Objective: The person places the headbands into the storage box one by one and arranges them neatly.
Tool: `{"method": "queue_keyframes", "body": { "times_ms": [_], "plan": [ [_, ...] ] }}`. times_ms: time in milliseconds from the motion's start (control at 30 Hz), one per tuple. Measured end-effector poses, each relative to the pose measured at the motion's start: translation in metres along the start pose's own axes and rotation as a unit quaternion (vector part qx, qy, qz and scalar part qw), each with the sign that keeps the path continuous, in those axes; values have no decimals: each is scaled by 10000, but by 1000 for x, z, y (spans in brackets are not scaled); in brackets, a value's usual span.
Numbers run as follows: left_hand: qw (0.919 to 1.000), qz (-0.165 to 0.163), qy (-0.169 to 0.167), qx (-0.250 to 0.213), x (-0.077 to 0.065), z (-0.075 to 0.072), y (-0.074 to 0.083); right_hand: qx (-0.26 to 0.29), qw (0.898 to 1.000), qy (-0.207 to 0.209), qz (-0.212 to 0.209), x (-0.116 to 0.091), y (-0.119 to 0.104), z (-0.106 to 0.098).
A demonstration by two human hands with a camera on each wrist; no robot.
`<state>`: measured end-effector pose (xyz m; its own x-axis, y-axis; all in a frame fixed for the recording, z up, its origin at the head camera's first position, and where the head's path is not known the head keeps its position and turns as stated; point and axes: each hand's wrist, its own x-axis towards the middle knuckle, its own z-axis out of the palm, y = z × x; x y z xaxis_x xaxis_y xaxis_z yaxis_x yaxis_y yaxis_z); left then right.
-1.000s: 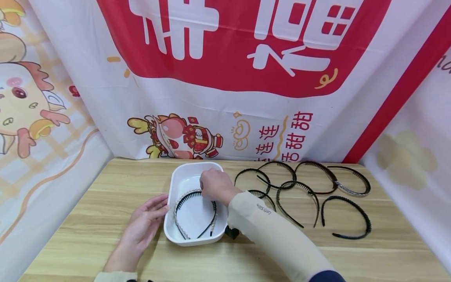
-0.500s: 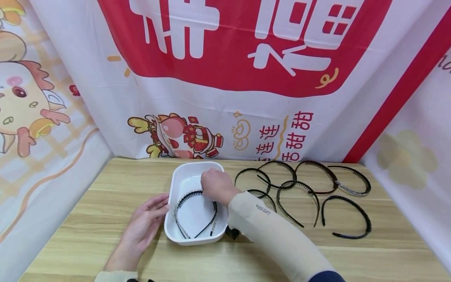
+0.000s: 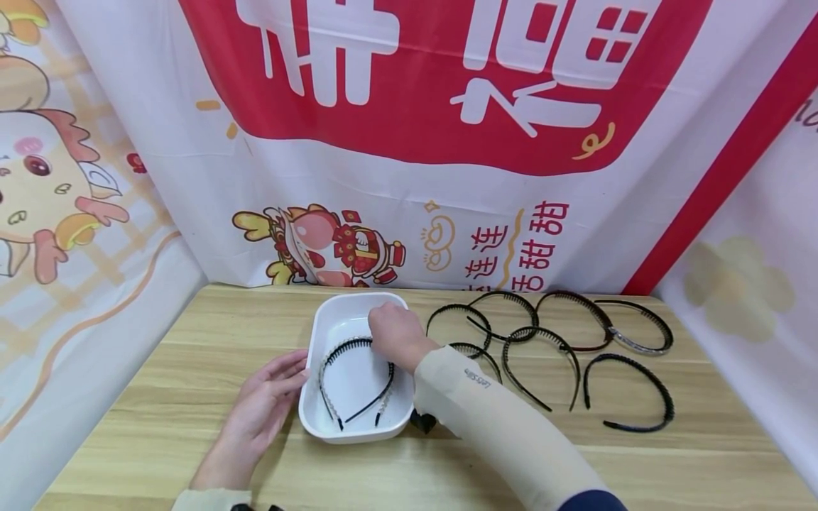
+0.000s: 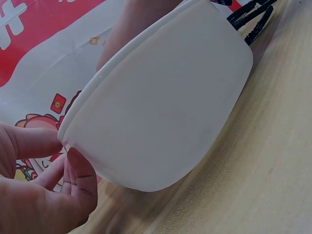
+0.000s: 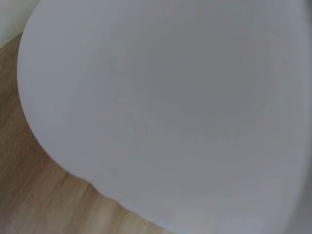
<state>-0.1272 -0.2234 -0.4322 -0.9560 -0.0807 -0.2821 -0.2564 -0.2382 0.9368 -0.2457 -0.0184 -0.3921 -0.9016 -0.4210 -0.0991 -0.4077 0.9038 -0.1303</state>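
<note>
A white plastic tub [image 3: 309, 422] stands on the table in front of me. Inside it a black toothed headband [image 3: 337, 349] lies together with a beaded headband [image 3: 322, 390], their open ends toward the near wall. My right hand [image 3: 397, 332] reaches into the tub, its curled fingers gripping the black headband at the upper right of its arc; the fingertips are hidden. At the tub's left side, my left hand [image 3: 271, 401] pinches the rim between thumb and fingers. The right wrist view is filled by the tub's white wall [image 5: 161, 107], without the hand.
Several dark headbands lie to the right of the tub, among them a toothed one [image 3: 540, 333], a braided one [image 3: 661, 390] and one with a silvery section [image 3: 639, 348]. A small black object [image 3: 423, 421] sits by the tub's lower right corner. Printed cloth [image 3: 409, 234] hangs behind the table [image 3: 192, 369].
My right hand has shifted slightly away from me and to the right, and the headbands in the tub have slid the same way, off the near wall. The left hand stays at the rim.
</note>
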Motion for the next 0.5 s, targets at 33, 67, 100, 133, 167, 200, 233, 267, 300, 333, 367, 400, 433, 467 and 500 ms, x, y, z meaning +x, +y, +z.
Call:
{"method": "queue_keyframes", "body": {
  "times_ms": [33, 67, 100, 133, 167, 200, 233, 267, 300, 333, 367, 400, 433, 467, 500],
  "plan": [
    [10000, -4, 2, 1, 0, 0, 0, -9, 10000, -8, 5, 1, 0, 0],
    [10000, -3, 4, 3, 0, 0, 0, -23, 10000, -25, 2, 1, 0, 0],
    [10000, -2, 5, 0, 0, 0, 0, -26, 10000, -34, 0, 1, 0, -1],
    [10000, 3, 10, -5, 0, 0, 0, -42, 10000, -44, -2, 1, 0, -1],
    [10000, 6, 12, -8, -1, 0, 1, -62, 10000, -56, -3, 1, 0, -1],
    [10000, 8, 18, -11, -1, 0, 1, -83, 9999, -65, -7, 1, 0, -1],
    [10000, 11, 22, -19, -1, 0, 1, -103, 9999, -79, -11, 1, 0, -1],
    [10000, 20, 23, -14, -1, 0, 1, -112, 9999, -100, -9, 1, -1, -2],
    [10000, 25, 23, -10, -1, 0, 1, -121, 9999, -116, -3, 0, -1, -2],
    [10000, 31, 22, -4, -1, 0, 1, -130, 9998, -134, -1, 0, -1, -2],
    [10000, 39, 17, 3, -1, 0, 0, -128, 9998, -150, 0, 0, -1, -2],
    [10000, 47, 18, 7, -1, 1, 0, -113, 9998, -163, 5, 0, -1, -2],
    [10000, 57, 21, 6, -1, 1, 0, -94, 9998, -169, 16, 0, -1, -2],
    [10000, 67, 24, 4, -1, 1, 0, -67, 9998, -172, 24, 0, -1, -2],
    [10000, 73, 22, -3, 0, 1, -1, -31, 9998, -174, 23, 0, 0, -2]
  ]
}}
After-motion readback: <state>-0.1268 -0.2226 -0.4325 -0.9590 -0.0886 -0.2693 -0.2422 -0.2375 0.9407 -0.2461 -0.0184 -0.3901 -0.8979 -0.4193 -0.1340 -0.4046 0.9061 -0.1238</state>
